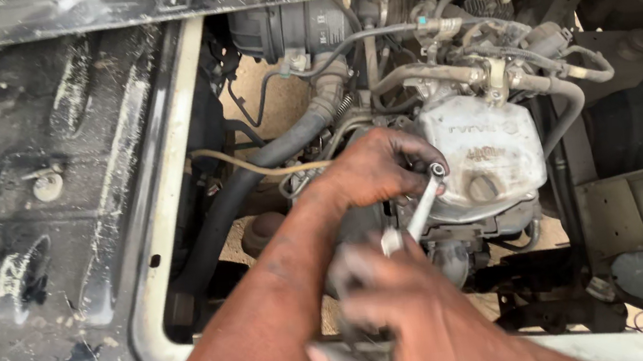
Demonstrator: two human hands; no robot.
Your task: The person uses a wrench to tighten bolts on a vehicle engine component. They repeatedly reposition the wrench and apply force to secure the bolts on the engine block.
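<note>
Bright steel ring spanner (423, 207) angled over the dusty grey cast-metal engine cover (487, 152) | left hand (376, 169) fingers curled, pinching its ring end | right hand (417, 308) blurred, wrapped round the shank | ribbed black rubber hose (255, 177) left.

A vehicle repair spot — an exposed engine (484, 159) with hoses (255, 181) sits beneath a grimy, opened cab floor (51, 199).

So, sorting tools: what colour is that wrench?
Silvery bare metal wrench, seen in the head view.
</note>
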